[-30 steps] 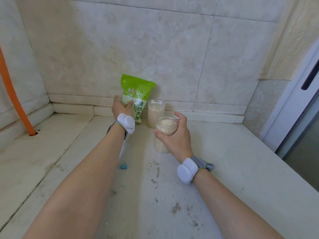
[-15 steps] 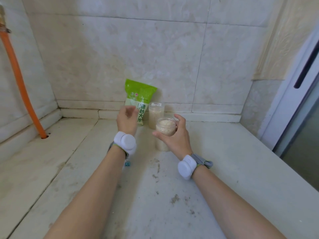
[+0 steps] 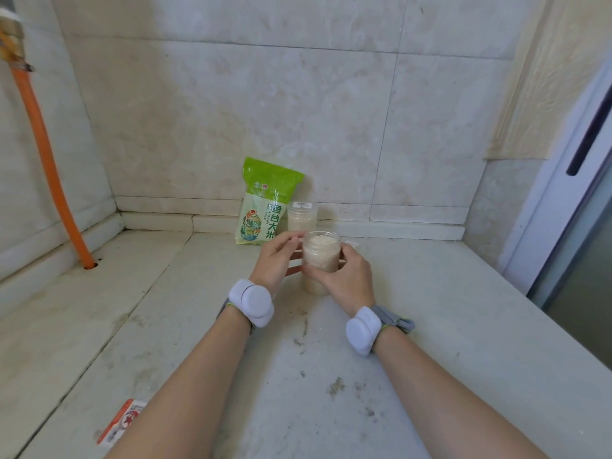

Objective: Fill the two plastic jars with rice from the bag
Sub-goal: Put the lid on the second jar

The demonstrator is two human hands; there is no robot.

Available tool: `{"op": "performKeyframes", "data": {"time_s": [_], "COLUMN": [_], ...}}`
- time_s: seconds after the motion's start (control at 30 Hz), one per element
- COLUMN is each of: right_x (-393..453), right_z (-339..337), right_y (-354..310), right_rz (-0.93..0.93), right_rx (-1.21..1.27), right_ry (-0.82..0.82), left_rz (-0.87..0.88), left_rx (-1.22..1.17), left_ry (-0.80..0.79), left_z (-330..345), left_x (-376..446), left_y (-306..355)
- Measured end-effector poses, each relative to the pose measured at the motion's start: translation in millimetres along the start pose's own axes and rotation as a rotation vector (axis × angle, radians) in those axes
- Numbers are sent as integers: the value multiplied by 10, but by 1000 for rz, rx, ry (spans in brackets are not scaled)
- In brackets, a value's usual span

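Note:
An open clear plastic jar [image 3: 321,256], full of rice nearly to the rim, is at the middle of the pale counter [image 3: 430,326]. My right hand [image 3: 344,276] grips it from the right and front. My left hand [image 3: 276,260] is at its left side, fingertips touching the wall just below the rim. Behind it a second jar [image 3: 302,218] of rice stands by the wall with a labelled lid on. To its left, the green rice bag [image 3: 265,203] leans upright against the tiles.
An orange hose [image 3: 49,160] runs down the left wall into a hole in the counter. A red-and-white packet [image 3: 122,422] lies at the near left. A small white thing [image 3: 351,243] lies behind my right hand. The counter ends at a door frame [image 3: 563,193] on the right.
My left hand has let go of the rice bag and come back to the left side of the open jar. My right hand has kept its grip on the jar.

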State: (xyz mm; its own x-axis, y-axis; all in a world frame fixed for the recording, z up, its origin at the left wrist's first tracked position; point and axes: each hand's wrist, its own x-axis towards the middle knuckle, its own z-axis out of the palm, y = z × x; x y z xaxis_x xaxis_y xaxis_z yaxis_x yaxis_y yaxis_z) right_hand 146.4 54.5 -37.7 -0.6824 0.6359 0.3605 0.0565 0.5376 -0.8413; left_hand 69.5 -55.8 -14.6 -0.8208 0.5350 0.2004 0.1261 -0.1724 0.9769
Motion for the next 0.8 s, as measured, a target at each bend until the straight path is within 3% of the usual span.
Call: {"op": "performKeyframes", "data": {"time_s": [0.8], "right_x": [-39], "right_z": [11], "right_y": [-32], "right_rz": [-30], "right_rx": [57], "right_ry": [-9], "left_rz": [-38], "left_rx": [4], "left_ry": [31], "left_z": [-40], "left_x": [-7], "left_y": [14]}}
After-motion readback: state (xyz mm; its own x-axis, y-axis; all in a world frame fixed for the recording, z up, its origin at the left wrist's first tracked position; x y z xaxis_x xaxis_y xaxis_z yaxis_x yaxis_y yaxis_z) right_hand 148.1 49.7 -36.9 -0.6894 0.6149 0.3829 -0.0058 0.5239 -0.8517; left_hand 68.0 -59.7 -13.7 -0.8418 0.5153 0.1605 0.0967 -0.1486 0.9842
